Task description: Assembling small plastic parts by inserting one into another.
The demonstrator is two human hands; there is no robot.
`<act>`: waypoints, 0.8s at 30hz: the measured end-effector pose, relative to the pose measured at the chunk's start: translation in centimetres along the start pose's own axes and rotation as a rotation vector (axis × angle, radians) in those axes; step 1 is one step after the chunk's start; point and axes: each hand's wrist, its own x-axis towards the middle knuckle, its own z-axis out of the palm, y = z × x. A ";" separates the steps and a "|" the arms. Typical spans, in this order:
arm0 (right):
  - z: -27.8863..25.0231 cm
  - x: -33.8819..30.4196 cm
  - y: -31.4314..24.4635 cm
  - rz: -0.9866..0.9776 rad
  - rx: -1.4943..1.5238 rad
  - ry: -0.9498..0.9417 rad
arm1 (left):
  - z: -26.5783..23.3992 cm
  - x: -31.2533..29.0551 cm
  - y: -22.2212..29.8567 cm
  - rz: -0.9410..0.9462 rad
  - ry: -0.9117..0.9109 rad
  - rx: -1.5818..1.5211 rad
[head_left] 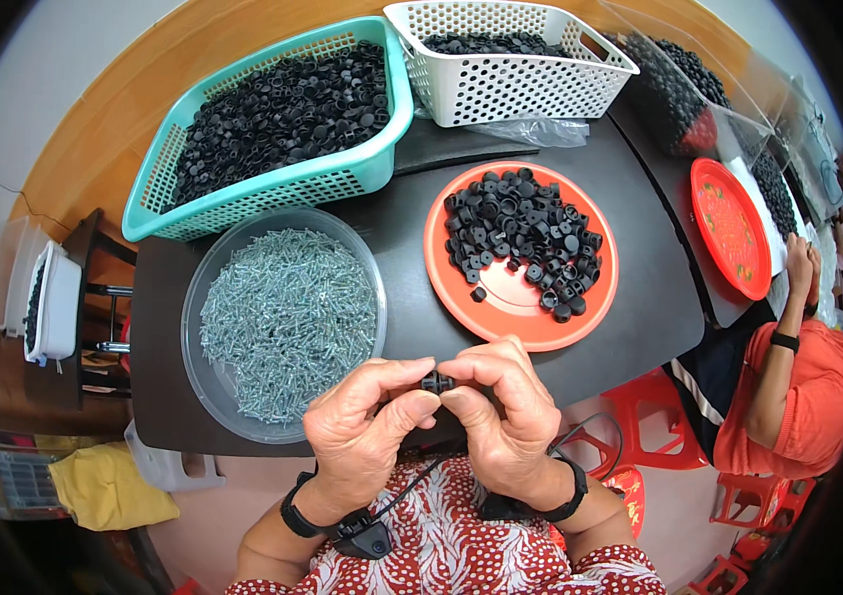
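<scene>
Between the fingertips of both hands is a small black plastic part (436, 382), ridged around its body and partly covered by the fingers. My left hand (367, 421) pinches one end with thumb and forefinger, and my right hand (503, 412) pinches the other. Just beyond my left hand stands a clear round tub (374, 268) full of silvery screws (283, 317). Past my right hand, an orange-red plate (486, 322) carries a heap of black plastic caps (521, 233), with part of its near rim bare.
A teal basket (273, 198) of black parts stands at the back left of the dark table (402, 238), beside a white basket (511, 84). At the right, a co-worker (788, 392) sits by a red tray (739, 233). Red stools (655, 421) stand below.
</scene>
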 end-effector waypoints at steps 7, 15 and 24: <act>-0.4 0.1 0.2 -0.007 0.006 0.022 | -0.1 0.1 0.3 -0.163 -0.026 -0.191; -0.8 0.2 -0.1 -0.015 0.017 0.047 | -0.2 0.5 -0.4 -0.216 -0.046 -0.321; -1.1 0.3 -0.5 -0.109 -0.077 0.070 | 0.0 0.6 -0.3 -0.248 -0.040 -0.372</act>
